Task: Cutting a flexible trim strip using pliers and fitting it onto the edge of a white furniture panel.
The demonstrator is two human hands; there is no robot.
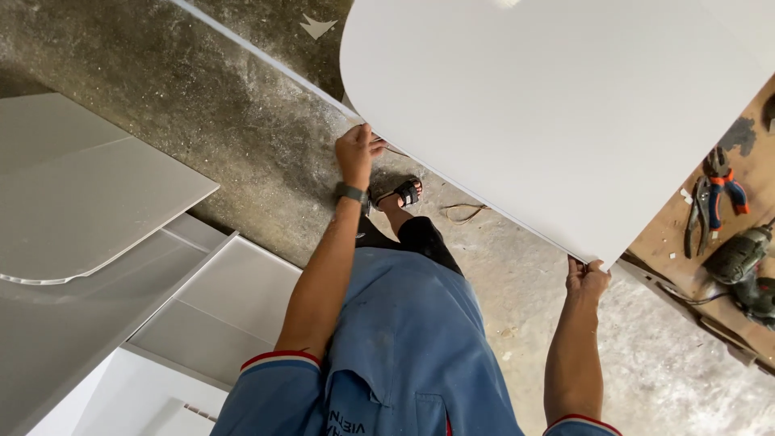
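Left hand point(356, 153) and right hand point(587, 278) both clamp the lower edge of a large white round-cornered panel point(549, 113), centre-right of frame, spread wide to balance it.

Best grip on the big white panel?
Take the white panel by its long near edge, from below on the person's side, hands far apart. It is wide, thin and flat, so a spread grip should limit sag and twist. The left hand and right hand already pinch that edge that way.

floor point(218, 105): concrete | white panels point(89, 202) on it | bench point(751, 186): pliers point(724, 184), power tool point(747, 262)
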